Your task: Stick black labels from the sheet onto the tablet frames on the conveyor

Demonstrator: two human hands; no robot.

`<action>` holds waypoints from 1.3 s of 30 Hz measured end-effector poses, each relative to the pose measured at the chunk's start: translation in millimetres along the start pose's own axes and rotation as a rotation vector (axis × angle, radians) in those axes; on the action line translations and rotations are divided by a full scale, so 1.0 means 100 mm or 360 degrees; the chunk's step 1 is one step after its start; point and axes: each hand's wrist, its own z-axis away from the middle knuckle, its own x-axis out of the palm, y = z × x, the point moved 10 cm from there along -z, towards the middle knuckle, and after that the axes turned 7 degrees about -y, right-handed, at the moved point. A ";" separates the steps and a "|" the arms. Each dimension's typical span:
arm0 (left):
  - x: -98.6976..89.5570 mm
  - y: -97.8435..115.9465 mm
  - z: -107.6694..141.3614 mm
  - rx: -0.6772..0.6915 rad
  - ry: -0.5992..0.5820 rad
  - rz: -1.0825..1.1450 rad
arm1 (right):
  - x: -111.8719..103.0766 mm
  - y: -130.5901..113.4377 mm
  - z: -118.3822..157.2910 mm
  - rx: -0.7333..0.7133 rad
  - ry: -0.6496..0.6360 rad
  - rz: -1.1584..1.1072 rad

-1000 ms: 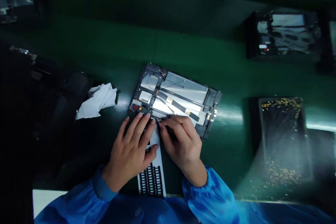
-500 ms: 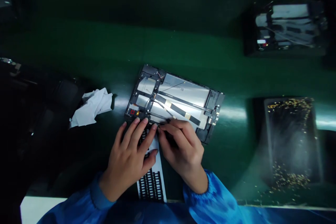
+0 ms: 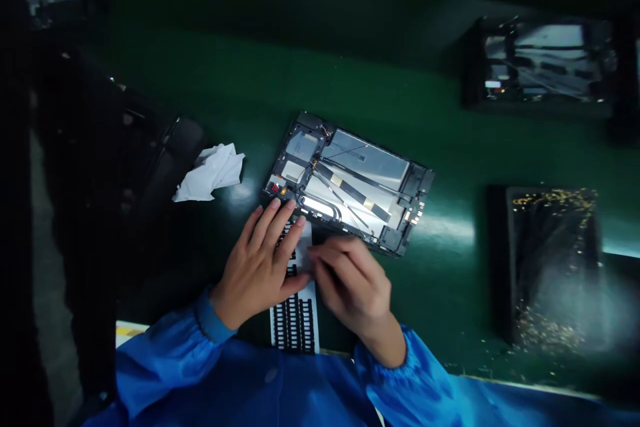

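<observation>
An opened tablet lies tilted on the green table, its silver battery area, black cables and tan tape strips exposed. My left hand is spread with the fingertips at the tablet's near edge and the palm over a white sheet of black die-cut pieces. The sheet runs from under that hand towards me. Beside the sheet, just short of the tablet, my right hand is closed in a pinch, slightly blurred. Whatever its fingertips hold is hidden or too small to make out.
Crumpled white paper lies left of the tablet. At the right is a dark tray with many small gold-coloured bits, some spilled around it. Another opened device rests at the back right, on a dark block. Dark objects crowd the left side.
My right hand has drawn back from the tablet's near edge towards the sheet, uncovering the edge. My left hand stays spread at the edge. The whole view has shifted a little.
</observation>
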 end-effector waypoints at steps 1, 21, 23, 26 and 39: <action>-0.01 0.00 0.03 0.0013 0.0017 0.0000 | 0.08 -0.03 0.01 -0.0035 -0.0107 -0.0080; -0.08 -0.09 0.28 -0.0012 0.0031 0.0134 | 0.52 -0.27 -0.05 -0.0407 -0.0499 0.0294; -0.08 -0.06 0.35 -0.0029 -0.0017 0.0065 | 0.58 -0.30 -0.03 -0.0406 -0.0487 0.0393; -0.06 -0.05 0.41 -0.0034 -0.0077 0.0017 | 0.68 -0.32 0.00 -0.0367 -0.0518 0.0531; -0.07 -0.04 0.37 0.0050 -0.0140 0.0087 | 0.01 0.10 0.21 0.0116 -0.0126 0.0065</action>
